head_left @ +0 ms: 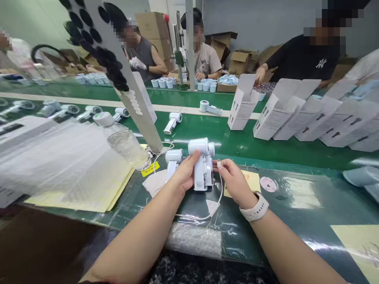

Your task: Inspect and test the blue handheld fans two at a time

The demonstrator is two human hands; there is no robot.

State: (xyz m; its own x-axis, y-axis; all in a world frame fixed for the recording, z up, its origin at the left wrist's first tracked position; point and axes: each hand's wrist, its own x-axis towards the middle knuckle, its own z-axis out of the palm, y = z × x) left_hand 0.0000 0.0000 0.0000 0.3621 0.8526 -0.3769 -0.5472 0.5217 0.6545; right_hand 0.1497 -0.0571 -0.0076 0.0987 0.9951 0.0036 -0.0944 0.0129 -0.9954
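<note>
My left hand (187,170) is wrapped round a pale blue handheld device (200,171) shaped like a small hair dryer, with a cylindrical head and a straight handle. Close against its right side is a second, similar device (211,149), partly hidden behind the first. Between the thumb and fingers of my right hand (233,179) is the white plug end of a cable (221,189), near the devices' right side. From there the cable curves down and left across the bench. Another such device (173,157) lies just left of my left hand.
A clear plastic bottle (122,140) stands left beside a stack of white bags (74,157). A slanted post (142,114) rises near it. Beyond runs a green conveyor (189,126) with devices and open white boxes (242,106). Several people work on the far side.
</note>
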